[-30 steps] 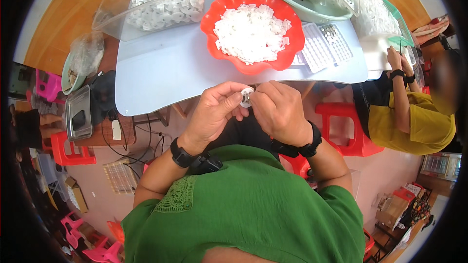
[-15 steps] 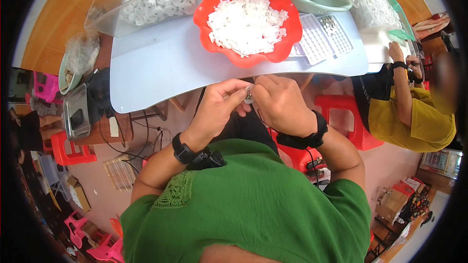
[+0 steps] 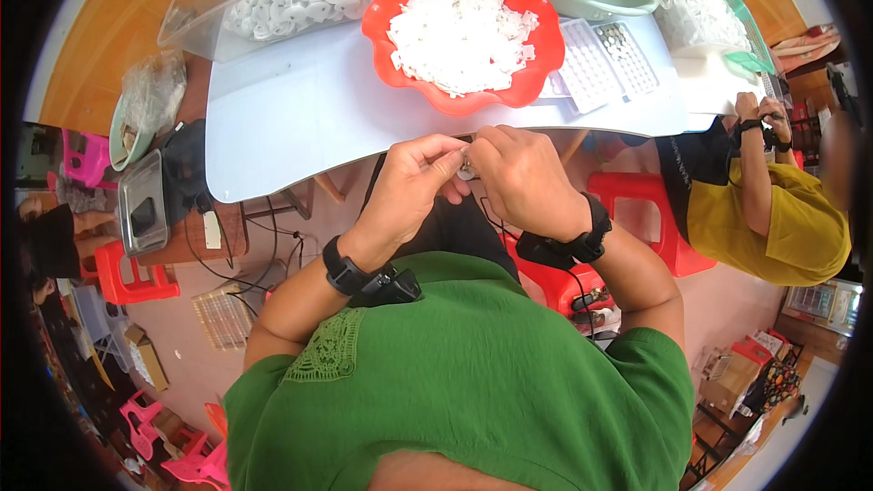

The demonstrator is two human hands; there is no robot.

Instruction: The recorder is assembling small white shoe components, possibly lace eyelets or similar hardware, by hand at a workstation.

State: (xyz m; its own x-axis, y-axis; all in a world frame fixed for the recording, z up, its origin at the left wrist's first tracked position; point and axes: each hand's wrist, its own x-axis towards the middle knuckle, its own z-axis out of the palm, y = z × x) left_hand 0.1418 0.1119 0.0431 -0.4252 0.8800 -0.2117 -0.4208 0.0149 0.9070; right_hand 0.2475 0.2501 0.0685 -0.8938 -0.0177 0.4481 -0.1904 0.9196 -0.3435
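In the head view, the left hand (image 3: 414, 180) pinches a small, round white part (image 3: 466, 171) between thumb and bent fingers. The right hand (image 3: 527, 177) is curled closed on the part's other side, its fingertips meeting it there. The part sits between the two hands, just beyond the near edge of the pale blue, smooth-topped desk (image 3: 282, 123), probably so that both hands can work close to the body. Fingers cover much of it, so its exact shape and any metal in it are hard to make out.

A glossy red bowl with a wavy rim (image 3: 468, 102) stands straight ahead on the desk, likely for easy reach; it is heaped with thin, translucent white pieces (image 3: 464, 36), flat and angular. To its left, a clear, stiff plastic bin (image 3: 195, 27) holds rounded white discs (image 3: 296, 0), loosely piled. To its right lie shallow white trays (image 3: 589, 68) with rows of round pockets, which presumably keep small items apart.
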